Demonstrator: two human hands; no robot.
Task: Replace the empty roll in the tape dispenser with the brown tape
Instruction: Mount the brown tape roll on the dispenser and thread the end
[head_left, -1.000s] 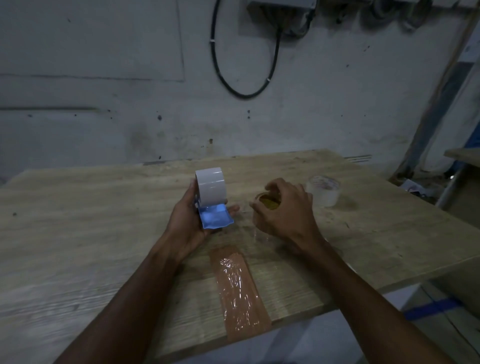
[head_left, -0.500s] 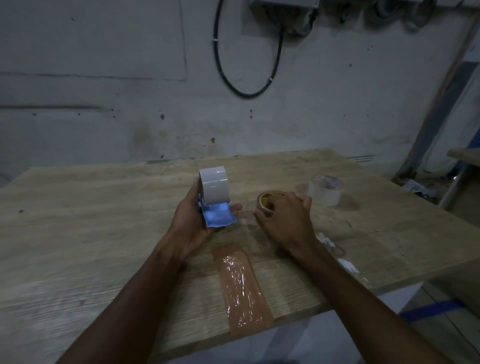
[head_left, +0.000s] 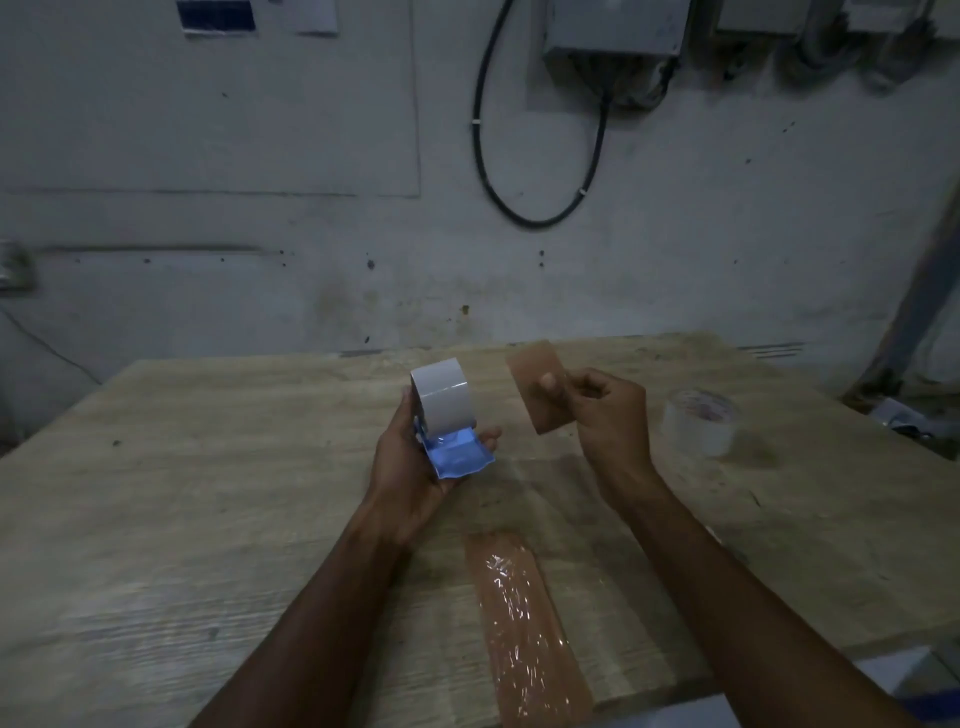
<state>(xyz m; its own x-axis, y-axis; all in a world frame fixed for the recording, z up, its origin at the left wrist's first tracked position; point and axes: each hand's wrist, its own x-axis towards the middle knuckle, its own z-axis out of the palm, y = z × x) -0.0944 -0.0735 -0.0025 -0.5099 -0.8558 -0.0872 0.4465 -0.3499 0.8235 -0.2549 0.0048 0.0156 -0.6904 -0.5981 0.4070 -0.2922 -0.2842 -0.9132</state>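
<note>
I have the tape dispenser cupped in my left hand, fingers curled round its back and thumb lying along the blue blade end, which points toward me and a little to the right; the pale roll sits upright in it, its axle running roughly left to right across my view. That pale roll reads to me as the one to come out, though I cannot tell from here how much tape, if any, is left on it, so I judge the swap itself has not started. My right hand is raised above the table, thumb and forefinger pinched on a flat brownish piece, seemingly a strip of brown tape; its long axis runs from upper left to lower right, its face turned toward me. I cannot make out a brown roll anywhere, so its position is unknown to me. A longer brown strip lies stuck on the table near its front edge, long axis running away from me, and a clear roll stands well to the right. Left to do, as I judge it: free the old roll, seat the brown one, thread its end.
</note>
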